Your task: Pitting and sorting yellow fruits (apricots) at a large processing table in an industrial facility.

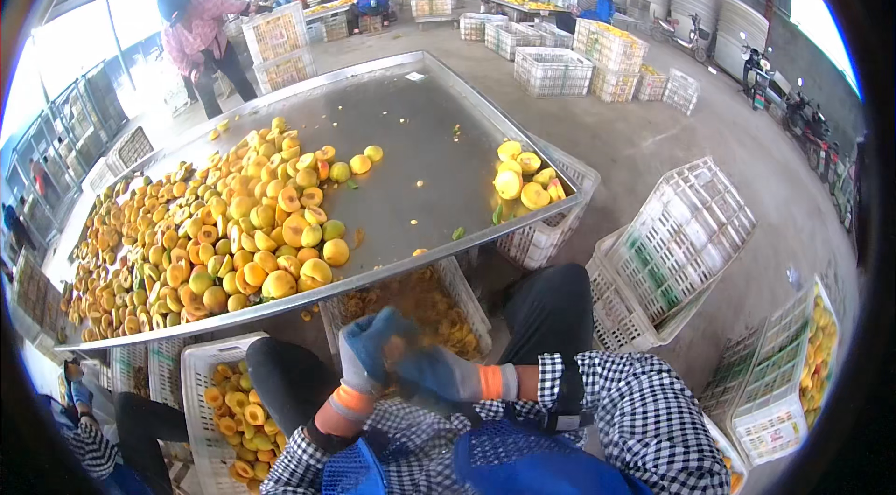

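My left hand (371, 355) and my right hand (441, 372), both in blue and grey work gloves with orange bands, meet over my lap. The fingers are blurred, and a small brownish thing shows between them; whether it is fruit or bare fingertips I cannot tell. Below them, under the table edge, a white plastic crate (465, 292) holds brown-orange scraps. A metal-topped table (392, 215) lies beyond, with a large heap of halved yellow peaches (238, 215) on its left part and a smaller group of yellow peaches (521, 176) at its right corner.
A crate of halved peaches (203, 397) stands by my left knee. Stacked white crates (672, 250) are at my right, and a crate stack with fruit (777, 383) stands farther right. A person in pink (203, 40) stands beyond the table; a co-worker's striped sleeve (91, 449) shows lower left.
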Demonstrator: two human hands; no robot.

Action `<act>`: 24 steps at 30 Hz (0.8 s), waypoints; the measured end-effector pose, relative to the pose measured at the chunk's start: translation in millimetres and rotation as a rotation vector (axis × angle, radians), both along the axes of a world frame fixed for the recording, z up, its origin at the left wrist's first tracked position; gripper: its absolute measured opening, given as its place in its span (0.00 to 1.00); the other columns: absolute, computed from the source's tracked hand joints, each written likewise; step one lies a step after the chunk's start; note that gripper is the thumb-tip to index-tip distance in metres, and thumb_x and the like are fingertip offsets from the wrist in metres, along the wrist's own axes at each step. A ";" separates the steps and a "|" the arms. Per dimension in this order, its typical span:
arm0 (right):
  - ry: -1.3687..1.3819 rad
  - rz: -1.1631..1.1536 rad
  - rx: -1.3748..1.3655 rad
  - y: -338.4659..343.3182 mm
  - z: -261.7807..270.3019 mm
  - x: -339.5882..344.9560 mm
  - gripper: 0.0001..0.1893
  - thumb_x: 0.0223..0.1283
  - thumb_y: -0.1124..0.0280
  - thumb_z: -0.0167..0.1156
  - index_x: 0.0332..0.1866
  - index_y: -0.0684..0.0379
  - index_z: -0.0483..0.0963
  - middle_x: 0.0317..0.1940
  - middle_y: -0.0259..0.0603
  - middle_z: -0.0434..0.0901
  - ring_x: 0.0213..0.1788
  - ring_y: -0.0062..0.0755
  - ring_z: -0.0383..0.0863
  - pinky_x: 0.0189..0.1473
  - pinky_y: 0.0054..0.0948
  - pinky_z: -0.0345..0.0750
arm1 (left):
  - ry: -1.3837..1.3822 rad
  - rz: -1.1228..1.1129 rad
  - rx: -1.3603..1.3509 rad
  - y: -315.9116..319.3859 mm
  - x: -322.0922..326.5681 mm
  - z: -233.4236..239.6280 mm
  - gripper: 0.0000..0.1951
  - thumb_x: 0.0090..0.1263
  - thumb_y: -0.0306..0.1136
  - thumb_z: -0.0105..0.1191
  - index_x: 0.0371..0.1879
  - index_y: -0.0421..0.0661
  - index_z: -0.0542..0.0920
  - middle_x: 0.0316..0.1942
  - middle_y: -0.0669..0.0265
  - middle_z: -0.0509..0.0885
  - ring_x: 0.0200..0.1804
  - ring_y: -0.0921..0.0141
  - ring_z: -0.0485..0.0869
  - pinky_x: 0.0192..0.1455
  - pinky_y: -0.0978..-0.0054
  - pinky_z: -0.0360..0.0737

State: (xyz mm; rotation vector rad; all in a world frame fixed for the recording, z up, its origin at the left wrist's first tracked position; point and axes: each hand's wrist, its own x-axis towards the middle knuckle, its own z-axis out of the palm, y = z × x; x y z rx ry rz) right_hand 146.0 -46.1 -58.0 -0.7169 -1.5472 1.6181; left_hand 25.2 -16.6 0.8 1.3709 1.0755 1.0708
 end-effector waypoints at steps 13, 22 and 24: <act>0.048 0.022 -0.118 -6.3 18.6 -11.8 0.19 0.58 0.59 0.49 0.47 0.63 0.65 0.38 0.32 0.72 0.39 0.19 0.71 0.38 0.18 0.71 | -0.277 0.104 -0.072 -7.7 0.6 12.1 0.16 0.64 0.35 0.43 0.22 0.36 0.78 0.21 0.63 0.80 0.20 0.75 0.76 0.25 0.83 0.72; -0.247 -0.179 0.120 2.2 48.7 12.8 0.16 0.58 0.61 0.48 0.34 0.66 0.72 0.23 0.44 0.77 0.28 0.32 0.78 0.27 0.28 0.72 | -0.481 0.035 -0.026 -6.4 11.0 18.4 0.15 0.65 0.36 0.40 0.28 0.36 0.76 0.27 0.64 0.78 0.28 0.75 0.76 0.33 0.81 0.72; -0.402 -0.226 0.271 5.7 47.1 7.6 0.16 0.57 0.59 0.49 0.32 0.65 0.72 0.21 0.48 0.76 0.27 0.38 0.78 0.25 0.31 0.71 | -0.440 0.076 0.041 -4.5 7.8 17.5 0.14 0.65 0.35 0.41 0.29 0.36 0.76 0.27 0.64 0.78 0.28 0.75 0.76 0.33 0.81 0.73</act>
